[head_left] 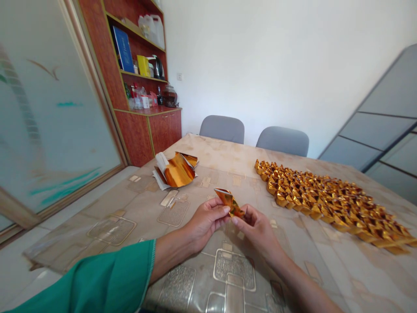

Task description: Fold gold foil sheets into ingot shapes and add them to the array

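On the patterned surface, rows of folded gold pieces at right appear done; gold sheets at left look unfolded. Left hand and right hand pinch one seemingly part-folded foil piece between them.

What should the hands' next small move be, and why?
Perhaps shape the pointed upper end of the gold foil piece: the left hand and right hand pinch it lower down, leaving that end jutting free.
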`<state>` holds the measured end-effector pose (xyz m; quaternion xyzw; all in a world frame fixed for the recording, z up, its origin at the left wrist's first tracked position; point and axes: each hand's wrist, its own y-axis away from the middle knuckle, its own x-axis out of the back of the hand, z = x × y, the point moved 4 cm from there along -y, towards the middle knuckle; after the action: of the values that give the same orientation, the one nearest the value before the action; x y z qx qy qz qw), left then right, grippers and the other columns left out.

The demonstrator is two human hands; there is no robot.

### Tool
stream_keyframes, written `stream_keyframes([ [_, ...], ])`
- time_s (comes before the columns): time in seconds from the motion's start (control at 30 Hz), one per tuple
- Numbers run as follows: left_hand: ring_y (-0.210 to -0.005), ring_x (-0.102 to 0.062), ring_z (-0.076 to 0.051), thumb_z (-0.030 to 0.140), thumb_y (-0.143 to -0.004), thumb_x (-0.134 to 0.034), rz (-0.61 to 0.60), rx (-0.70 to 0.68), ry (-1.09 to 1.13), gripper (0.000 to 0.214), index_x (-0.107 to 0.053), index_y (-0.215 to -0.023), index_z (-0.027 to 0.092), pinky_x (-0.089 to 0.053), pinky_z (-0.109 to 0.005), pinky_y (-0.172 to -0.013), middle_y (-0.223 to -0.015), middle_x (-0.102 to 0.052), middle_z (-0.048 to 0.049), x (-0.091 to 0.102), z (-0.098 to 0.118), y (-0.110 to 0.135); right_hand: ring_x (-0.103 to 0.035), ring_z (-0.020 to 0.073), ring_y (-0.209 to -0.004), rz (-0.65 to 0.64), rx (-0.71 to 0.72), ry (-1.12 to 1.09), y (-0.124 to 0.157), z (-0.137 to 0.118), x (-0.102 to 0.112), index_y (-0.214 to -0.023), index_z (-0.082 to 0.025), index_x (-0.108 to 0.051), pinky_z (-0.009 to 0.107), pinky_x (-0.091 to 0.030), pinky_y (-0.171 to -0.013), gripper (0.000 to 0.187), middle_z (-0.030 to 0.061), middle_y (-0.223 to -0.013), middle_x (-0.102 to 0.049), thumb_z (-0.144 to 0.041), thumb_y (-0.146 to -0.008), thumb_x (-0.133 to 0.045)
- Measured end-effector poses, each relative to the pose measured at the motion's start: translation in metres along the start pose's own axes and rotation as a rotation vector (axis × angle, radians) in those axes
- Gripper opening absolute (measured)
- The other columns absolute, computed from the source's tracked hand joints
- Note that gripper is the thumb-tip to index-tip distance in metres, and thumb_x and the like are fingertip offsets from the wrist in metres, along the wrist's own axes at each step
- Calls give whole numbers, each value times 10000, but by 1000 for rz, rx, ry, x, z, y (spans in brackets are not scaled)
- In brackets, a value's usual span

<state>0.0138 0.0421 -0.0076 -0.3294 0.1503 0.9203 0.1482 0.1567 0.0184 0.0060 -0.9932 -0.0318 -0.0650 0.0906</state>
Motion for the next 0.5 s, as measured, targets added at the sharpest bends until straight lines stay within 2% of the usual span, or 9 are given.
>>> stream_keyframes([
  [0.13, -727, -623, -93, 122, -601, -866, 5, 54, 63, 319, -674, -856, 128, -483, -202, -714, -823, -688, -17, -1, -2, 1, -467, 141, -583, 54, 30, 93, 1, -1, -1, -694, -206, -557, 265, -366, -551, 218, -24, -636, -548, -358, -787, -683],
  [0.27, -665, -597, -76, 66, -639, -816, -5, 130, 87, 302, -667, -889, 150, -440, -185, -634, -802, -678, -4, -1, -5, 1, -449, 140, -589, 102, 103, 243, 2, -1, -2, -650, -217, -501, 259, -356, -556, 202, -30, -611, -517, -252, -785, -647],
  [0.37, -682, -596, -91, 123, -653, -830, -40, 92, 57, 315, -663, -917, 158, -418, -198, -626, -799, -668, -2, -2, -4, 1, -444, 137, -606, 46, 88, 149, 3, 1, -3, -696, -218, -500, 252, -358, -557, 223, -35, -649, -504, -319, -815, -660],
  [0.5, -669, -565, -82, 193, -611, -870, -19, -12, -24, 335, -677, -878, 130, -394, -203, -624, -793, -663, -9, -1, -3, -1, -413, 134, -595, -23, 53, 21, 3, -1, -4, -720, -213, -512, 253, -340, -553, 302, -43, -654, -473, -454, -859, -630],
])
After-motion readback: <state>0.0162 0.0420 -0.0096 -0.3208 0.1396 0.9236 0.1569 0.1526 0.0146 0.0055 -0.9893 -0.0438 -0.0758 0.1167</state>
